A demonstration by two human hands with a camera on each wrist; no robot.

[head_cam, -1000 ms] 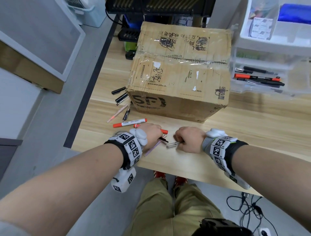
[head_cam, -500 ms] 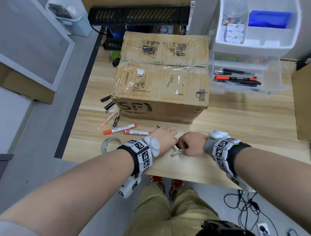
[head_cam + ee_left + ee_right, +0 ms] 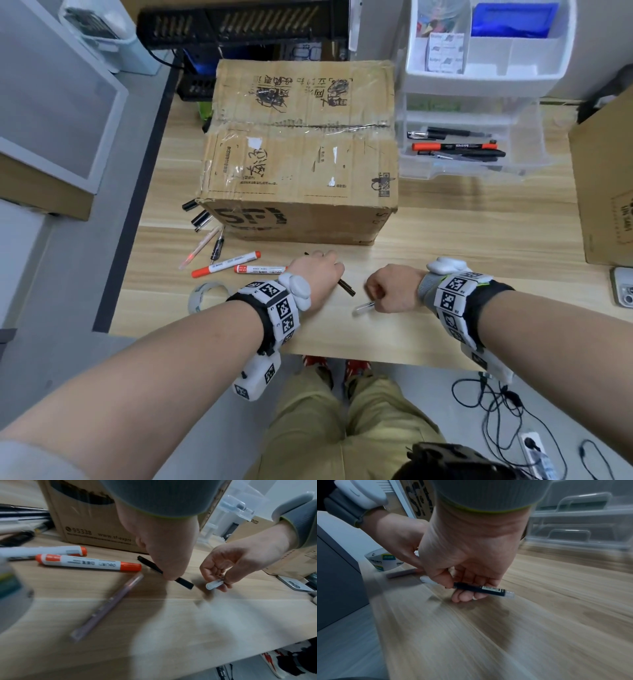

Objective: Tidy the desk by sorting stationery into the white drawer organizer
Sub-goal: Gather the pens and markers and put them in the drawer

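Observation:
My left hand curls over a thin black pen on the wooden desk; its thumb side presses down on that black pen. My right hand grips a dark pen with a clear cap, whose cap sticks out toward the left hand. A pink pen lies loose on the desk by my left wrist. The white drawer organizer stands at the back right. Its clear drawer is pulled out with several pens in it.
A big cardboard box fills the middle of the desk. Two red-capped markers, a tape roll and several pens lie to its left. A second box and a phone sit at the right.
My hands have drawn apart: the right hand moved right with the clear-capped pen. The pink pen that the left hand held now lies on the desk.

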